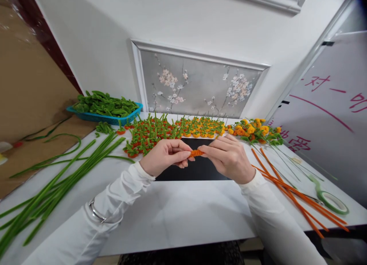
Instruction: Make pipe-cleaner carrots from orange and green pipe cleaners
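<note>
A short coiled piece of orange pipe cleaner (196, 153) is stretched between my two hands above a black mat (189, 172). My left hand (169, 152) pinches its left end between thumb and fingers. At the other end, my right hand (229, 154) pinches the coil with its fingertips. Just behind the hands stand rows of small orange pipe-cleaner pieces with green tops (151, 131). Beside them are similar yellow pieces (203, 127).
Left lie long green pipe cleaners (63, 181); a blue basket (133, 114) of green pieces stands behind. Right are orange pipe cleaners (298, 196), green tape (334, 202) and a yellow flower bunch (255, 129). A framed panel (200, 81) and a whiteboard (327, 104) border the table.
</note>
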Available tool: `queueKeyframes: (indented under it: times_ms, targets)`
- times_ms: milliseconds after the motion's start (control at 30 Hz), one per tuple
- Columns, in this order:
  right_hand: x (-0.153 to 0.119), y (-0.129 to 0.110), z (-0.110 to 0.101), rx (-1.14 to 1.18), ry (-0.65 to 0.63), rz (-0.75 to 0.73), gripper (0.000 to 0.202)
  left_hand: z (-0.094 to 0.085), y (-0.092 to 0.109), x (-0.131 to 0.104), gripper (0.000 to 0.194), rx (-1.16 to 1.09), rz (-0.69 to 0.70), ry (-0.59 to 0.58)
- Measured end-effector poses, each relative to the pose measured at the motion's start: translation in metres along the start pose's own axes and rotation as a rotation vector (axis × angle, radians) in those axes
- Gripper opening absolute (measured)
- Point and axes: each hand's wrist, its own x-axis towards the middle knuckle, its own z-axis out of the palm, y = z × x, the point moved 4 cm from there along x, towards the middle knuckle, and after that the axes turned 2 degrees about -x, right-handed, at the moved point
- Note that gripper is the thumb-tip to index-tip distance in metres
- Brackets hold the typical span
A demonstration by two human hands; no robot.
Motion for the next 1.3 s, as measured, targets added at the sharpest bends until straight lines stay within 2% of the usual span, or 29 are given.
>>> queueKeyframes:
  times_ms: [733, 1133, 1300]
  targets:
    - [-0.0006, 0.0005, 0.0012, 0.01, -0.022, -0.015, 0.019, -0.0004, -0.0025, 0.0003, 0.017, -0.019, -0.035, -0.024]
    - [-0.0014, 0.0019, 0.0051, 0.044, -0.052, -0.002, 0.02, 0.0042, 0.0032, -0.0005, 0.019, 0.14, 0.052, 0.008]
    - [-0.0011, 0.0018, 0.0063, 0.025, -0.047, -0.002, 0.02, 0.009, 0.006, -0.002, 0.017, 0.205, 0.1, 0.067]
